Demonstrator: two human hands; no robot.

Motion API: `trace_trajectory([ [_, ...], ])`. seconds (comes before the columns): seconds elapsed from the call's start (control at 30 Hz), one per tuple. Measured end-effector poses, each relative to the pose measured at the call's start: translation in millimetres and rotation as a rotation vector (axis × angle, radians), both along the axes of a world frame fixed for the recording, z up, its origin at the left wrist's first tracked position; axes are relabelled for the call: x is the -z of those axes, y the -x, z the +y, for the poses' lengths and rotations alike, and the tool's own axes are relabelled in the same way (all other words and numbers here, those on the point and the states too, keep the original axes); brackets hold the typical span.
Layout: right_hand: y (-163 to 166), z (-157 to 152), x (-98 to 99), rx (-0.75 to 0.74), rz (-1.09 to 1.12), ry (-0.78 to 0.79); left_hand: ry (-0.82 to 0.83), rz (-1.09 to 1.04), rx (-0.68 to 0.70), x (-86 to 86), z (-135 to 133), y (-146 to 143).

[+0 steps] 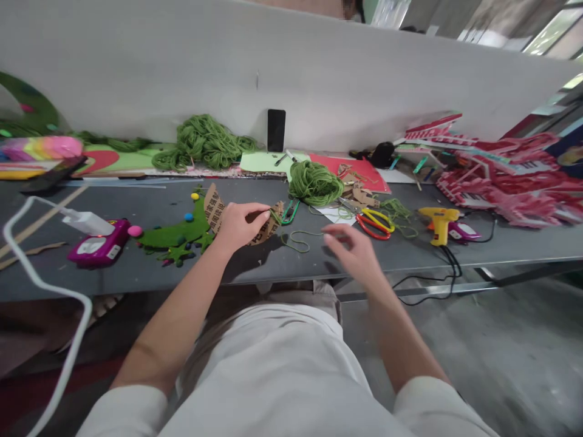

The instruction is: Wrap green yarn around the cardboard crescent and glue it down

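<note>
My left hand (240, 227) is closed on a curved piece of brown cardboard (269, 230) printed with dark characters, its middle hidden by the hand. Green yarn lies over the cardboard at my fingertips. From there a loose yarn strand (300, 244) curls across the grey table toward my right hand (353, 247), whose thumb and forefinger are pinched at the strand's far end. To the left of the cardboard lies a green, lizard-like felt figure (180, 233) with coloured pompoms. A ball of green yarn (314, 182) sits just beyond my hands.
Scissors with red and yellow handles (376, 223) lie right of the yarn ball, near cardboard scraps (359, 195). A yellow glue gun (439, 223) is farther right. A purple power socket (99, 244) with a white plug sits left. Behind stand a phone (276, 130) and a yarn heap (207, 142).
</note>
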State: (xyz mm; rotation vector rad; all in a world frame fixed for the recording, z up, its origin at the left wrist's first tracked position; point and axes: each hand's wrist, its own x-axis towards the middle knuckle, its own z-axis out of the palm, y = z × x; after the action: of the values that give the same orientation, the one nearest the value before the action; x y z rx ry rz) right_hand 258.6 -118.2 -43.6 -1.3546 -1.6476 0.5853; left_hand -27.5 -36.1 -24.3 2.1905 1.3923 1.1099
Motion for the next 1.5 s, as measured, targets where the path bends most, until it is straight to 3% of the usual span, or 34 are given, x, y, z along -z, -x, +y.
trace_trajectory([
  [0.07, 44.0, 13.0, -1.1, -0.122, 0.031, 0.090, -0.055, -0.004, -0.009, -1.9, -6.0, 1.4],
  [0.13, 72.8, 23.5, 1.3, -0.151, 0.059, 0.131, -0.119, 0.006, -0.049, -2.5, -14.8, 2.8],
  [0.27, 94.5, 29.2, 5.9, -0.230, 0.126, 0.099, -0.182, -0.002, -0.165, 2.5, -36.1, 5.0],
  [0.37, 93.0, 26.0, 4.4, -0.297, 0.222, 0.103, -0.166, -0.025, -0.201, 6.3, -50.8, 6.9],
  [0.6, 86.2, 18.1, 3.1, -0.360, 0.628, 0.324, -0.151, 0.067, -0.280, -3.6, -76.2, 10.9],
  [0.77, 91.9, 13.1, 2.0, -0.246, 0.530, 0.279, -0.148, 0.067, -0.310, -5.5, -83.4, 9.1],
  [0.9, 92.3, 10.9, 0.0, -0.286, 0.446, 0.262, -0.176, 0.040, -0.314, -4.0, -85.7, 6.2],
  [1.17, 90.7, 4.3, -5.6, -0.338, 0.236, 0.081, -0.187, 0.009, -0.323, -2.6, -88.3, 4.2],
  [1.5, 91.1, 1.8, -10.7, -0.234, 0.277, 0.116, -0.105, -0.099, -0.329, -3.6, -91.4, 5.0],
])
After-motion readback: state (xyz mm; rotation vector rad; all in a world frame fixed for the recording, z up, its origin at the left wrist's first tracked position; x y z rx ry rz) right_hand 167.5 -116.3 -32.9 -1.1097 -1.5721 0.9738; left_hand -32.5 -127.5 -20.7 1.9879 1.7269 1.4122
